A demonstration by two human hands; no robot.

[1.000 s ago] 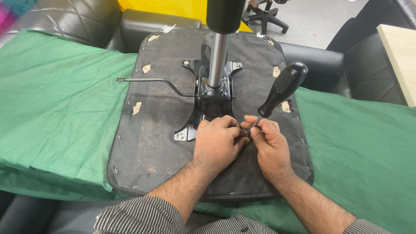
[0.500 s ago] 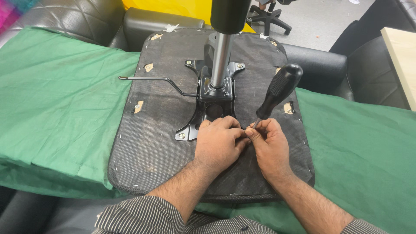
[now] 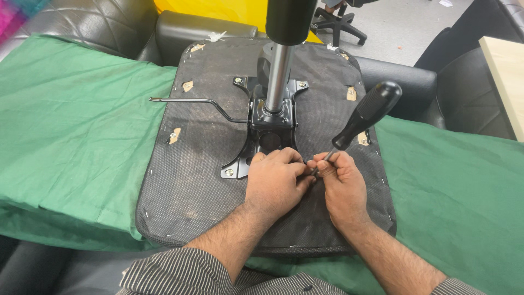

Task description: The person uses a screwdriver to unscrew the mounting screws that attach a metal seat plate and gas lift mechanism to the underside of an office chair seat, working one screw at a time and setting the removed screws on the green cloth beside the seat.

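The right hand [image 3: 341,183] grips the shaft of a black-handled screwdriver [image 3: 363,117] — tip down on the upturned chair seat [image 3: 191,175]. The left hand [image 3: 275,183] is curled shut at the tip, beside the black mounting plate [image 3: 270,131].

I see the screwdriver [image 3: 364,113] tilted slightly further over to the right than one second ago, its black handle leaning more toward the seat edge. My right hand [image 3: 341,186] has shifted marginally lower on the seat underside [image 3: 191,180]. My left hand [image 3: 274,183] has closed in against the right fingers.
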